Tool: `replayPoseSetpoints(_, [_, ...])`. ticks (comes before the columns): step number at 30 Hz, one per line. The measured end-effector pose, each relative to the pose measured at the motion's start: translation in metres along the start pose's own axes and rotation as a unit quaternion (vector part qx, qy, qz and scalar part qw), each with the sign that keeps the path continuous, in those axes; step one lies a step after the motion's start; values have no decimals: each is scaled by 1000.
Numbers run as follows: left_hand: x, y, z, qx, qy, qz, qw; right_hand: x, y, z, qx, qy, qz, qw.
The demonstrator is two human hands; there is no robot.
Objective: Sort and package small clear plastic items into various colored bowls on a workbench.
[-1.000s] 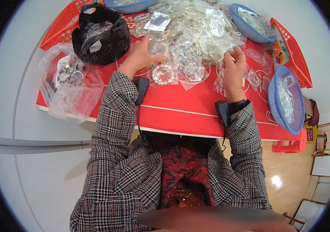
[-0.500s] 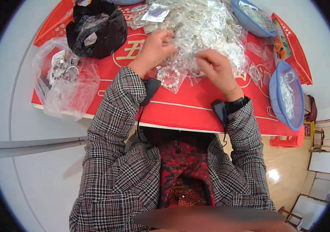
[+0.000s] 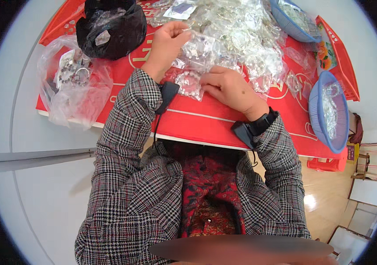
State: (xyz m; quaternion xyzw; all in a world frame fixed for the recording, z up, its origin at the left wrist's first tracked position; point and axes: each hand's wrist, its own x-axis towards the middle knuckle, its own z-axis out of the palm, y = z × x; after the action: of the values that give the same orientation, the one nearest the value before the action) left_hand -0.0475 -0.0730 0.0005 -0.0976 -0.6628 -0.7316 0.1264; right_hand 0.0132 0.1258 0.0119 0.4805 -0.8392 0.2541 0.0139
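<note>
My left hand (image 3: pixel 167 47) pinches the upper corner of a small clear plastic bag (image 3: pixel 201 49), which hangs above the heap with something shiny inside. My right hand (image 3: pixel 232 89) is lower and to the right, thumb and fingers drawn together at the edge of another small clear bag (image 3: pixel 189 85) holding a beaded bracelet. Whether that bag is in its fingertips I cannot make out. Behind both hands spreads a large heap of clear-bagged jewellery (image 3: pixel 237 39), silvery and pale.
A black plastic bag (image 3: pixel 113 42) and a translucent bag of bracelets (image 3: pixel 76 95) sit at the left on the red tablecloth (image 3: pixel 162 123). Blue baskets (image 3: pixel 316 108) with clear bags and a red basket (image 3: pixel 343 66) stand at the right. A red basket (image 3: pixel 60 24) is far left.
My left hand has moved up and has a clear bag in its fingers, lifted from the heap. My right hand has come left and down to the bracelet bag, its fingers closing.
</note>
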Motion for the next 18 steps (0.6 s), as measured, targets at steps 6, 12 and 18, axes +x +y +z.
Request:
replayPoseSetpoints(6, [-3, 10, -3, -111, 38, 16, 993, 5, 2, -1, 156, 212, 150, 953])
replayPoseSetpoints(12, [-8, 17, -4, -207, -53, -10, 977, 36, 0, -18, 285, 322, 265, 863])
replayPoseSetpoints(18, [-12, 26, 3, -245, -24, -18, 969, 43, 12, -12, 467, 246, 212, 823])
